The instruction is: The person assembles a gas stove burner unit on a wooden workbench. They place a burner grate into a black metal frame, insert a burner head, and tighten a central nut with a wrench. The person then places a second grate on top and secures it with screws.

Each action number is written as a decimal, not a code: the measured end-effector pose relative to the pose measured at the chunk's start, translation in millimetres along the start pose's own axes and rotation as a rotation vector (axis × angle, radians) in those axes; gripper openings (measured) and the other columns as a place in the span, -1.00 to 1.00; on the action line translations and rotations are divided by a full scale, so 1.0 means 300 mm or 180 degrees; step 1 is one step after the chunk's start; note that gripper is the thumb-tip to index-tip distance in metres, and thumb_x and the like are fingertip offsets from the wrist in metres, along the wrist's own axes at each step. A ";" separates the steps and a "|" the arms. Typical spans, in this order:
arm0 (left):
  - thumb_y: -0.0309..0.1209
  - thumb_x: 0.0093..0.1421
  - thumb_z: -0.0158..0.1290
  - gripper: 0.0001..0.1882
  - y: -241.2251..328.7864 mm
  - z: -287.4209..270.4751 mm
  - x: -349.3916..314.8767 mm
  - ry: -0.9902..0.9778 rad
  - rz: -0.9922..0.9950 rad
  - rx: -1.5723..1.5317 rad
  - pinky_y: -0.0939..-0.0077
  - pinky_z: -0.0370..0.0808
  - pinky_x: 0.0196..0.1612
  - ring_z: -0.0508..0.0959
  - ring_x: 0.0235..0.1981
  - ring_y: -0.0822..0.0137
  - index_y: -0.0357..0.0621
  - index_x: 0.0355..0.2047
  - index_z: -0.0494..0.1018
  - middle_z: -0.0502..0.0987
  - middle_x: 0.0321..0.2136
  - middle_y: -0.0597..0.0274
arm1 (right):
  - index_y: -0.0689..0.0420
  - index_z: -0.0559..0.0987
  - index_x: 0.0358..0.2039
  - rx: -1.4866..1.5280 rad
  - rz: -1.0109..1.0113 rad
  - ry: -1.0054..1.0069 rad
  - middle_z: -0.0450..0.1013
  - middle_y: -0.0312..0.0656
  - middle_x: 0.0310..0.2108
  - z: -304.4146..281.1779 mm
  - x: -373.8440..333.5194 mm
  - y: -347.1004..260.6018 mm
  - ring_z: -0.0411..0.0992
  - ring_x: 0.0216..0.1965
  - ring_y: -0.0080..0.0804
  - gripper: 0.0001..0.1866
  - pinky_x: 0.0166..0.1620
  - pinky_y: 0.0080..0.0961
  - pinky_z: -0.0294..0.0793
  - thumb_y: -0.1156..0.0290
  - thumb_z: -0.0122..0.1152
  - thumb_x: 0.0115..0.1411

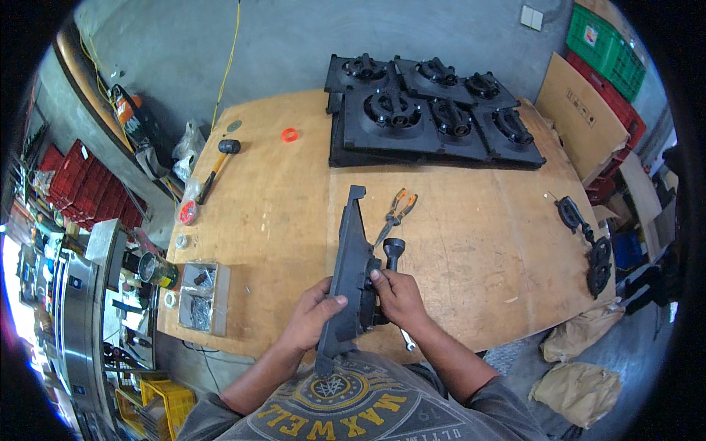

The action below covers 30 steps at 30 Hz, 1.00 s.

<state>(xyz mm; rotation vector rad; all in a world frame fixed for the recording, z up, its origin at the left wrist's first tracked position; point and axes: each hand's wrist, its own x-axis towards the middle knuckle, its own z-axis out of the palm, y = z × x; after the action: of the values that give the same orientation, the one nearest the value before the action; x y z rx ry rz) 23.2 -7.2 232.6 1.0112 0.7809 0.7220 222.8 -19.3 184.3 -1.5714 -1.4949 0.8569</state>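
Note:
A black metal burner plate (347, 257) stands tilted on its edge in front of my body. My left hand (312, 314) grips its left side, thumb lying over the edge. On the other side, my right hand (399, 298) closes around the dark burner part attached to the plate. A black burner tube with a round flared end (394, 248) sticks out beyond my right fingers. Pliers with orange and black handles (397, 213) lie just past the plate. Below my right wrist shows a wrench's silver end (407, 340); the rest of it is hidden.
Stacked black burner plates (434, 121) occupy the table's far side. A rubber mallet (220, 165) and an orange ring (289, 134) lie at far left. A box of screws (202, 298) and a can (157, 270) sit near left. Black burner pieces (588, 242) rest along the right edge.

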 end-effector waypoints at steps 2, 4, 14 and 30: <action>-0.30 0.26 0.03 -0.47 0.007 0.000 -0.001 -0.0010 -0.0016 0.0048 0.45 0.48 -0.03 0.52 -0.13 0.35 -0.43 0.13 0.27 0.51 -0.11 0.08 | 0.25 0.48 -0.54 0.0356 0.0286 -0.0066 0.31 -0.18 -0.69 0.010 0.000 0.014 0.35 -0.58 -0.41 -0.51 -0.46 -0.38 0.34 0.08 0.01 0.38; -0.30 0.26 0.02 -0.48 0.008 -0.001 -0.001 0.0002 -0.0030 0.0158 0.46 0.46 -0.01 0.51 -0.12 0.36 -0.43 0.13 0.26 0.50 -0.10 0.08 | 0.24 0.49 -0.47 0.0642 0.0546 -0.0179 0.32 -0.27 -0.65 0.012 0.000 0.041 0.31 -0.54 -0.54 -0.54 -0.45 -0.45 0.33 0.09 0.01 0.39; -0.28 0.19 0.06 -0.41 0.007 -0.012 0.013 -0.0109 -0.0050 0.0200 0.42 0.43 0.04 0.48 -0.05 0.31 -0.41 0.14 0.24 0.46 -0.04 0.03 | 0.21 0.33 0.13 0.0389 0.0415 0.0014 0.51 0.04 -0.16 -0.053 -0.051 0.002 0.52 -0.13 -0.25 -0.51 -0.05 -0.35 0.48 0.27 0.18 0.27; 0.09 -0.08 0.19 -0.06 -0.065 0.011 0.044 -0.0071 0.0029 -0.0278 0.36 0.42 0.06 0.50 -0.04 0.22 -0.34 0.16 0.21 0.47 -0.06 -0.01 | 0.18 0.31 0.12 0.0546 0.0292 -0.0198 0.54 0.12 -0.30 -0.069 -0.101 -0.074 0.56 -0.28 0.02 -0.52 -0.16 -0.19 0.51 0.36 0.18 0.23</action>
<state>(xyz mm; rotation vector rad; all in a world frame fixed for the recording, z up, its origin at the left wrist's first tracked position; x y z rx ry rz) 36.1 -4.9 212.9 0.9429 0.7199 0.7455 228.3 -51.3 212.1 -1.5075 -1.3618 1.0665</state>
